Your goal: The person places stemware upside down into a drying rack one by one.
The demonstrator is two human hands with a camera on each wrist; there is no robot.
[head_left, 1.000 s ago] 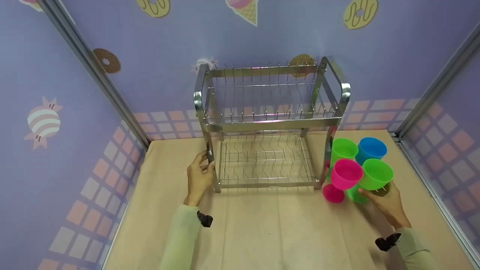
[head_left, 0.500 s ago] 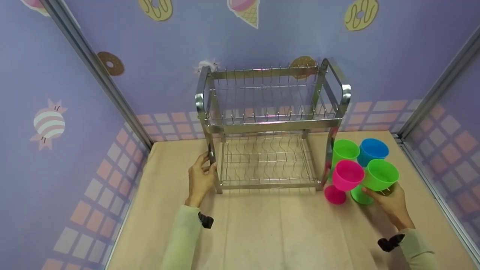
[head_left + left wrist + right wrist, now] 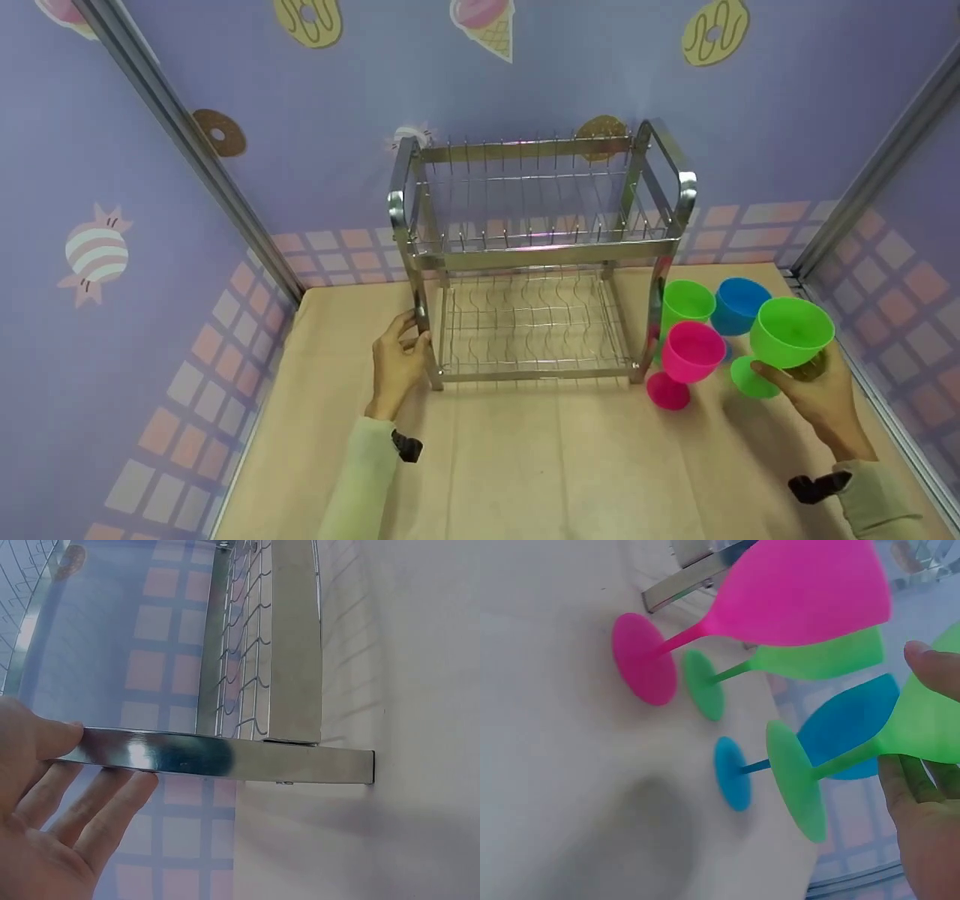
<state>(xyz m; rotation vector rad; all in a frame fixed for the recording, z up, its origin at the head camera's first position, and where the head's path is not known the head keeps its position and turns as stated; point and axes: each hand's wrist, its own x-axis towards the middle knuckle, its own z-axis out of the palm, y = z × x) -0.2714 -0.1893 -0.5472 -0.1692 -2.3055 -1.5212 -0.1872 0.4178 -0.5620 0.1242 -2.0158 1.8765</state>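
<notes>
My left hand pinches the front left leg of a metal two-tier dish rack. In the left wrist view the thumb lies on one face of that leg and the fingers on the other. My right hand grips a green goblet by the lower part of its bowl; its foot hangs above the table, upright in the head view. Left of it a pink goblet stands beside the rack's right leg. Behind are a second green goblet and a blue goblet.
A cream cloth covers the table. Patterned lilac walls enclose the back and both sides, with metal posts at the corners. The rack stands close to the back wall.
My right hand has lifted the front green goblet and carried it to the right, away from the pink one. My left hand has stayed on the rack's leg.
</notes>
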